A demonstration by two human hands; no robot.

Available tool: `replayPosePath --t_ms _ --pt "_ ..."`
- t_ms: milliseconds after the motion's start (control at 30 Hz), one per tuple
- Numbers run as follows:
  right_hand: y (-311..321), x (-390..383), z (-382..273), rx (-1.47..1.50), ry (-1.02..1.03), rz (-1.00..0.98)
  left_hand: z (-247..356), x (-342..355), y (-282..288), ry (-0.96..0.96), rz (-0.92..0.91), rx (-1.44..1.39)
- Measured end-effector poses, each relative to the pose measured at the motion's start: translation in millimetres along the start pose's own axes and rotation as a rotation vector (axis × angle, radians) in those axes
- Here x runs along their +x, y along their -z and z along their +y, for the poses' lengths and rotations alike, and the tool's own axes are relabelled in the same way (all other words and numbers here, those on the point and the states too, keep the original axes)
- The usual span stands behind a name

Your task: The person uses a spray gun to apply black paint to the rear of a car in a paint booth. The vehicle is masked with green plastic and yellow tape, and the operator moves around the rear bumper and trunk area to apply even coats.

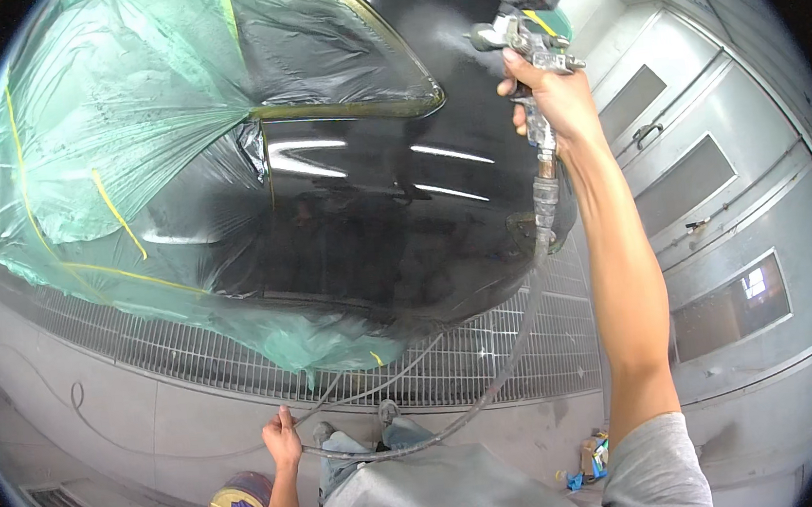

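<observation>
Mid-coat on the black car panel point(394, 225): right hand point(558, 102) grips spray gun point(527, 41), left hand point(282, 441) holds hose point(497, 382) clear, next pass probably needs steady overlap.

Spray gun point(532, 41) right of car panel point(373, 217), above floor grate point(494, 353).
</observation>
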State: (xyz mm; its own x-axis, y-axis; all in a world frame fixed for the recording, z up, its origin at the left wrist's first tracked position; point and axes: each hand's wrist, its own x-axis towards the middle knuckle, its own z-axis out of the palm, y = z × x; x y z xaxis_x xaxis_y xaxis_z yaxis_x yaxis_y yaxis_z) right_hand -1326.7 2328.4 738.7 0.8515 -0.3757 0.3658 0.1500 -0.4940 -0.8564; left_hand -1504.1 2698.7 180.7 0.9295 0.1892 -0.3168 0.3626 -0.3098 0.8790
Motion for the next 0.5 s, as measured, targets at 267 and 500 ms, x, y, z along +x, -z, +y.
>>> replayPosePath --t_ms 267,500 --pt "22 17 -1 0.074 0.016 -0.003 31 7 -7 -0.005 -0.05 -0.038" --pt "85 18 33 0.017 -0.068 0.168 43 17 -13 -0.031 -0.107 -0.039"
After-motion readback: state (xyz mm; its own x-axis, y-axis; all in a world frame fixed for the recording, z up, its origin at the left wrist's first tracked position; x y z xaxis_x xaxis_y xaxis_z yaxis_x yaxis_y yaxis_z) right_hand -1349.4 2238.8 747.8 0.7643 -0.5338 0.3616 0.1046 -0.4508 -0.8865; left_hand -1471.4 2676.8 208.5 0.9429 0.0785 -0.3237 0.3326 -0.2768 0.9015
